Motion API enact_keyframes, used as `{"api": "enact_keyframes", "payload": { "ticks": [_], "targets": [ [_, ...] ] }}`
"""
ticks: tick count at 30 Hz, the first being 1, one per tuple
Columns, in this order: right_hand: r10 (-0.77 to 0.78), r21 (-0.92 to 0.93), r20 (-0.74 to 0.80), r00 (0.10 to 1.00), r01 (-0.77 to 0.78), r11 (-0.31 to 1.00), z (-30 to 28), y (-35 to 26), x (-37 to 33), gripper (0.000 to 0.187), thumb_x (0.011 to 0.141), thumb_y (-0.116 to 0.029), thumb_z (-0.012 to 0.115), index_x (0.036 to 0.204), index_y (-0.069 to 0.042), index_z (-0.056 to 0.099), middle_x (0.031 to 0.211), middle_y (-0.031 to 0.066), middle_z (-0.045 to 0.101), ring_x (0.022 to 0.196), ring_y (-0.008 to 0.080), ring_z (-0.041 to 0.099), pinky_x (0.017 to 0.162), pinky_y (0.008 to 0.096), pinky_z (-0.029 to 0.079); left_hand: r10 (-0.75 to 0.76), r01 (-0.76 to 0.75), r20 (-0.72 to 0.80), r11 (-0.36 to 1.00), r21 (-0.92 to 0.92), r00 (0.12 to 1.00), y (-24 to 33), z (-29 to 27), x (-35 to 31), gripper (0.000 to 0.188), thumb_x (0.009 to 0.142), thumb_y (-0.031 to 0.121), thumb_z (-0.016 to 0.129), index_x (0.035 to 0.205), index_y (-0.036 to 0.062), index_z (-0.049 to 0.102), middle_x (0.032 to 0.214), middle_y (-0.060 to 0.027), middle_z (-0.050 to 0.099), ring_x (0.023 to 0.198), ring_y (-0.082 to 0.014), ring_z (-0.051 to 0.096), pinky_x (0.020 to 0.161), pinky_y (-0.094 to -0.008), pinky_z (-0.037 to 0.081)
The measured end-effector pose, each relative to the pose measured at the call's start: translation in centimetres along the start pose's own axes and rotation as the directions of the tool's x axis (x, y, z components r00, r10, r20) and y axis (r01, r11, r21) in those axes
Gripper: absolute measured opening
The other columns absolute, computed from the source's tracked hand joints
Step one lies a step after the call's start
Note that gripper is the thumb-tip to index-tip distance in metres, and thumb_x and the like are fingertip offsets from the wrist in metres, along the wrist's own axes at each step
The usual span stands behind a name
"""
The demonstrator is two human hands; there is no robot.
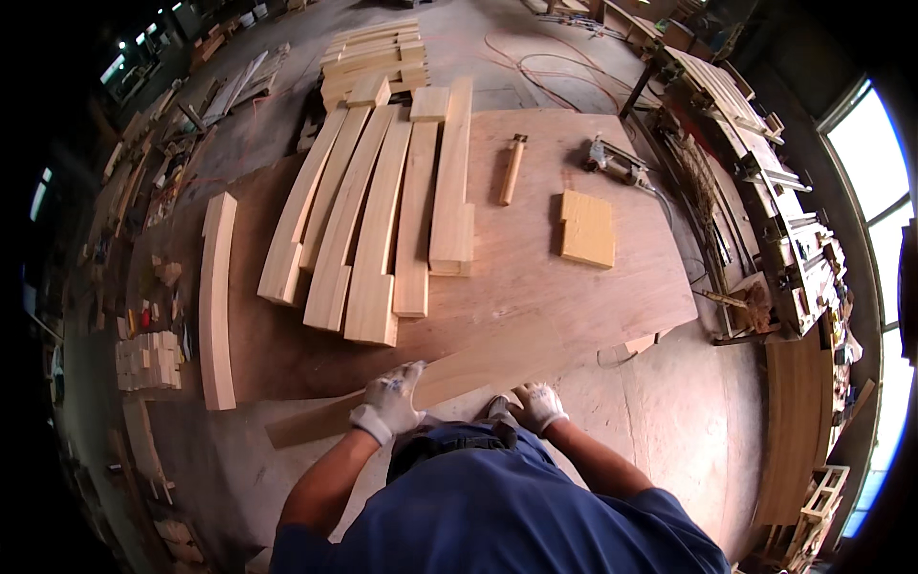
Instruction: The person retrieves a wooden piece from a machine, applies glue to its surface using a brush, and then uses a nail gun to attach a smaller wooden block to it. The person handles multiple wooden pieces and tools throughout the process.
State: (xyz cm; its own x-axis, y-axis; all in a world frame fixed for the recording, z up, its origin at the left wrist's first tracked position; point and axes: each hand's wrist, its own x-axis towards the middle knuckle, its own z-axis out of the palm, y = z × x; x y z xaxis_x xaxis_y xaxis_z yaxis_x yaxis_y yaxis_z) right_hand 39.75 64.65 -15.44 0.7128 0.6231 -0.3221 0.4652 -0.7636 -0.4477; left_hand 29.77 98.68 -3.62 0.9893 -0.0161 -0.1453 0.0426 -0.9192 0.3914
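A long, thin wooden board (478, 368) lies slanted across the near edge of the worktable, its left end reaching past the edge. White work gloves cover both hands. My left hand (390, 402) is closed on the board left of its middle, thumb apart from the fingers. At the board's near edge is my right hand (538, 406), its fingers curled against it and partly hidden. Beyond the board, several thick pale timbers (368, 225) with stepped ends lie side by side. A single timber (218, 301) rests apart at the left.
On the plywood tabletop (516, 287) lie a wooden-handled tool resembling a hammer (513, 170), a metal power tool (617, 163) with a hose and a tan flat block (586, 230). Stacked timber (375, 59) stands beyond the far edge. Racks of wood (779, 220) line the right side.
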Motion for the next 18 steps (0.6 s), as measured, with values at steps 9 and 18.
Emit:
{"api": "enact_keyframes", "payload": {
  "ticks": [9,18],
  "targets": [
    [0.48,0.126,0.244,0.842,-0.518,0.846,-0.7,8.4,-12.1,0.057,0.093,-0.051,0.066,0.127,-0.007,0.076,0.125,0.0227,0.075,0.119,0.0395,0.071,0.103,0.0463,0.056,-0.01,-0.063,0.227,0.948,0.311,0.974,1.4,6.6,10.7,0.099,0.08,0.031,0.088,0.163,0.0094,0.038,0.152,-0.0182,0.055,0.143,-0.038,0.051,0.122,-0.0469,0.039],
    [0.507,0.285,0.132,0.852,-0.523,0.803,-0.1,9.4,-9.5,0.055,0.091,-0.051,0.072,0.125,-0.007,0.077,0.121,0.0211,0.077,0.116,0.0383,0.073,0.102,0.0451,0.058,0.026,-0.062,0.177,0.977,0.203,0.984,1.2,5.9,10.8,0.092,0.076,0.024,0.088,0.156,0.0107,0.046,0.142,-0.017,0.058,0.136,-0.0374,0.053,0.12,-0.051,0.038]
  ]
}}
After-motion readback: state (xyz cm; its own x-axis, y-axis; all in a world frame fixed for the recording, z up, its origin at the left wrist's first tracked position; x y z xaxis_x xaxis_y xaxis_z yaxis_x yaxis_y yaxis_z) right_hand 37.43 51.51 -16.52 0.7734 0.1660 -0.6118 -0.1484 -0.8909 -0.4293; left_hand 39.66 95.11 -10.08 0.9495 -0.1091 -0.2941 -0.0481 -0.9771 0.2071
